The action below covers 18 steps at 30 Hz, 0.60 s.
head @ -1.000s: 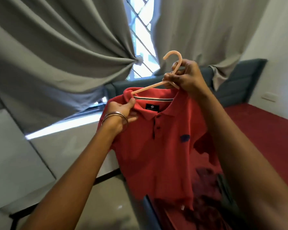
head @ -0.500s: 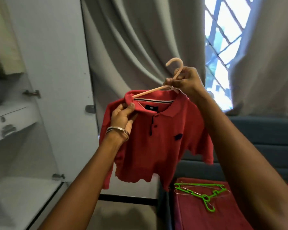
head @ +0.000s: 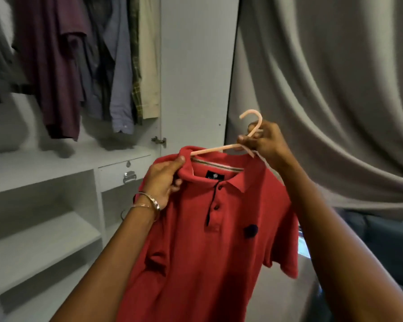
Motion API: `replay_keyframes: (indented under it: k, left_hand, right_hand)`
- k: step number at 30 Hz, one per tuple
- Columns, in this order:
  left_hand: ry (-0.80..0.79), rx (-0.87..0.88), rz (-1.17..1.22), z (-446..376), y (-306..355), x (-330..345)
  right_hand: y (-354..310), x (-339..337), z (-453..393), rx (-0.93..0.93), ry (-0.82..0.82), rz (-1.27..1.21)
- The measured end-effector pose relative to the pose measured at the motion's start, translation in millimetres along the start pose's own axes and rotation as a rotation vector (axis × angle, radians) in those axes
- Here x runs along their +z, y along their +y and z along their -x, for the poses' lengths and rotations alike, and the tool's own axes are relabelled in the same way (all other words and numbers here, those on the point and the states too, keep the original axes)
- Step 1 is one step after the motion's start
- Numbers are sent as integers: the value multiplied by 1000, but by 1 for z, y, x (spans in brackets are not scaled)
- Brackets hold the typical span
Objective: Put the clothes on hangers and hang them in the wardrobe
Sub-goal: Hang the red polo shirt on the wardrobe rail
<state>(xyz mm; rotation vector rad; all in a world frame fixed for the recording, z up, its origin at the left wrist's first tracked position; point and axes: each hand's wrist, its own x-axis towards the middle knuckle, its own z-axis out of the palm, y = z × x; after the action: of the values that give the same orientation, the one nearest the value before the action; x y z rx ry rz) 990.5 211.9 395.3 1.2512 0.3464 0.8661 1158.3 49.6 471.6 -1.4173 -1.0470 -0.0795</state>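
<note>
Fig.: red polo shirt (head: 209,240) on a pink hanger (head: 221,148), held up in front of the open wardrobe (head: 196,66).

R. hand (head: 263,141): fingers curled round the hanger at the base of its hook; hook stands free above the knuckles, pointing up and left. L. hand (head: 166,180): thumb and fingers pinch the shirt's collar/shoulder where the hanger's left end sits inside the fabric. Shirt hangs front-on betw. both arms, clear of the shelves (head: 44,233) and not yet inside the wardrobe.

Step (judged): shirt is on the hanger; L. hand seems to be settling the shoulder, so this is the carry-to-rail stage.

Next move calls for: raising the hook toward the rail, which is out of view above the hung clothes (head: 84,61) at upper left; picking a gap, prob. near the beige garment (head: 149,66) by the door panel; L. hand letting go once the hook bears the wt.

Grey curtain (head: 335,89) at right.
</note>
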Motion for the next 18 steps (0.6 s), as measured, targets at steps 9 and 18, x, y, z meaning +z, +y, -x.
replay_keyframes:
  k: [9,18]
  left_hand:
    - [300,465,-486,-103,19,-70]
    - [32,429,-1140,-213,91,-119]
  right_hand:
    - [72,110,-105,42,-160,-331]
    - [65,201,-230,-100,-302,-402]
